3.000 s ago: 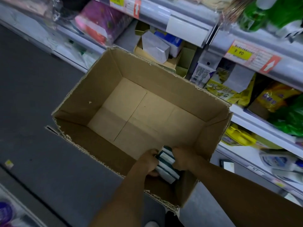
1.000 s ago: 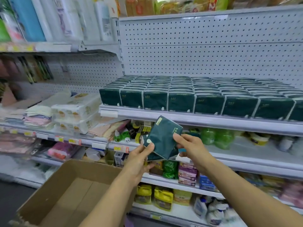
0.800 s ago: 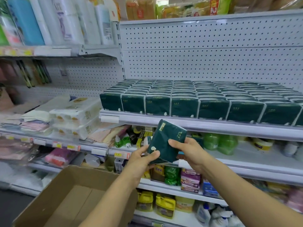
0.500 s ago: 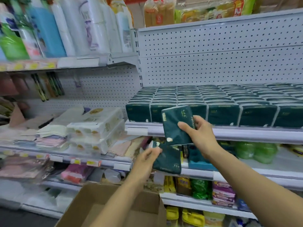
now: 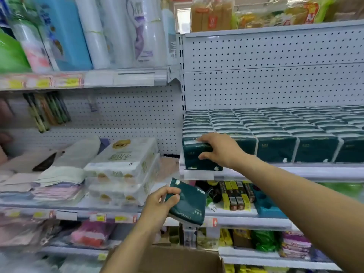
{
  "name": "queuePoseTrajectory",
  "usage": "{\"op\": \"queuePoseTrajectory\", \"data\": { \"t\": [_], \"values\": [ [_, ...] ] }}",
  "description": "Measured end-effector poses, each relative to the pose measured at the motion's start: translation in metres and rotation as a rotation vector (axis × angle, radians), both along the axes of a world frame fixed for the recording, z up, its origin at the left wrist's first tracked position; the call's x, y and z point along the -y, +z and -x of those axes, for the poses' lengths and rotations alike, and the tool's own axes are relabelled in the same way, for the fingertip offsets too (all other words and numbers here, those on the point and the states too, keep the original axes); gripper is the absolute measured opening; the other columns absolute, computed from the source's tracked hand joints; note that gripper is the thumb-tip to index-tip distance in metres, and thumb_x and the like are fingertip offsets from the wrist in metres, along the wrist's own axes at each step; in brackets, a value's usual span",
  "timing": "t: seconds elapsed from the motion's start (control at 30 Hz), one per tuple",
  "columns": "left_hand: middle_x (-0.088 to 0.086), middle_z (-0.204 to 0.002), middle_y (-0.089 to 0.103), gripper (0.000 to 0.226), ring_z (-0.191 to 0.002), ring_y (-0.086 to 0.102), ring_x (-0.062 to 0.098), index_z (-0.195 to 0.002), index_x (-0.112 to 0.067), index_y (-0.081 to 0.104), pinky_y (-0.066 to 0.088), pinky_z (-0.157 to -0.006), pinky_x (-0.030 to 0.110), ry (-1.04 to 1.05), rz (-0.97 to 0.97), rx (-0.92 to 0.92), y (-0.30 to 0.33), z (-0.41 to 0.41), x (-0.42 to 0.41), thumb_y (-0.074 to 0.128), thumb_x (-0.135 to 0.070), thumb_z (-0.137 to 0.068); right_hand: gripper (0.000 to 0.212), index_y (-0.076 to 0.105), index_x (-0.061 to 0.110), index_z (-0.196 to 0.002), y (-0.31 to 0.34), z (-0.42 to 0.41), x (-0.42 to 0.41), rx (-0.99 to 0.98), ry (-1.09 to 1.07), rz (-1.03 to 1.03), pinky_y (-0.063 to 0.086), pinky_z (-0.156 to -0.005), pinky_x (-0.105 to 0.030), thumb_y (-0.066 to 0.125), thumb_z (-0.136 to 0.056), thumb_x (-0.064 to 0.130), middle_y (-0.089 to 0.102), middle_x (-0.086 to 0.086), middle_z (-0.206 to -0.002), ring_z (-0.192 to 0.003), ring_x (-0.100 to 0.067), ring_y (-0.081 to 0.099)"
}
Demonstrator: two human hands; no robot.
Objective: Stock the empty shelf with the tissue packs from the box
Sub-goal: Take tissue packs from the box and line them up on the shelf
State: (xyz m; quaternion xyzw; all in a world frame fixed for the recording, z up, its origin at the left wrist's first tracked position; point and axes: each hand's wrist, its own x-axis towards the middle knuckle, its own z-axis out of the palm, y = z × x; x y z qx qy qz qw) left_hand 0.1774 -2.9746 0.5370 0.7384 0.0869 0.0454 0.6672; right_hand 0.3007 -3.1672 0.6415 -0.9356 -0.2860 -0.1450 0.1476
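Stock as I see it, placed relative to the white shelf carrying the rows of dark green tissue packs:

- Left of the shelf, one level lower — white multi-roll paper packs, stacked.
- Below the shelf's left end — my left hand, fingers curled round a spare tissue pack, held tilted in the air.
- On the shelf's left front corner — my right hand gripping the front tissue pack, thumb on its face, fingers over its top.
- Beneath the shelf, bottom edge of view — the cardboard box.
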Motion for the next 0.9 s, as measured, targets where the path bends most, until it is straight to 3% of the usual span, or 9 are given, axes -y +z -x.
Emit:
{"op": "queuePoseTrajectory", "data": {
  "t": [0.1,0.27,0.4,0.5,0.67,0.9],
  "values": [
    [0.002,-0.097,0.067,0.013,-0.077,0.062,0.015,-0.093,-0.015,0.072,0.049,-0.057,0.02,0.017,0.025,-0.011,-0.003,-0.006,-0.01,0.063,-0.006,-0.094,0.049,0.056,0.022,-0.128,-0.005,-0.013,-0.009,0.057,0.029,0.014,0.038,-0.095,-0.035,0.072,-0.085,0.037,0.062,0.003,-0.124,-0.114,-0.021,0.056],
    [0.003,-0.097,0.068,0.019,-0.083,0.064,0.02,-0.087,-0.02,0.075,0.055,-0.072,0.037,0.01,0.055,-0.012,-0.001,-0.02,-0.014,0.064,-0.006,-0.092,0.049,0.056,0.017,-0.13,-0.018,-0.029,-0.009,0.204,0.02,0.024,0.036,-0.093,-0.035,0.069,-0.088,0.037,0.058,-0.002,-0.119,-0.113,-0.023,0.05],
    [0.001,-0.1,0.067,0.017,-0.085,0.064,0.019,-0.089,-0.022,0.074,0.053,-0.067,0.028,0.007,0.045,0.004,0.001,-0.03,-0.014,0.064,-0.008,-0.093,0.06,0.052,0.017,-0.135,-0.031,-0.035,-0.008,0.418,-0.001,0.082,0.041,-0.089,-0.043,0.074,-0.082,0.035,0.056,-0.005,-0.124,-0.112,-0.03,0.053],
    [0.001,-0.101,0.068,0.019,-0.087,0.064,0.021,-0.087,-0.024,0.075,0.053,-0.07,0.03,0.008,0.052,0.001,-0.001,-0.035,-0.015,0.064,-0.008,-0.093,0.075,0.046,0.02,-0.138,-0.037,-0.038,-0.007,0.531,-0.009,0.218,0.041,-0.093,-0.048,0.077,-0.075,0.047,0.054,-0.005,-0.132,-0.117,-0.029,0.052],
    [0.001,-0.099,0.069,0.022,-0.089,0.065,0.023,-0.085,-0.026,0.076,0.055,-0.079,0.038,0.02,0.067,-0.002,-0.003,-0.04,-0.017,0.065,-0.008,-0.092,0.096,0.037,0.019,-0.143,-0.034,-0.046,-0.01,0.541,-0.071,0.416,0.037,-0.099,-0.055,0.073,-0.067,0.067,0.051,-0.007,-0.138,-0.121,-0.031,0.051],
    [0.002,-0.099,0.069,0.025,-0.087,0.065,0.02,-0.082,-0.027,0.076,0.053,-0.071,0.031,0.016,0.107,0.005,-0.002,-0.048,-0.019,0.065,-0.007,-0.092,0.097,0.039,0.017,-0.142,-0.03,-0.06,-0.018,0.589,-0.045,0.46,0.041,-0.095,-0.051,0.076,-0.066,0.064,0.055,-0.006,-0.131,-0.116,-0.029,0.054]
  ]
}}
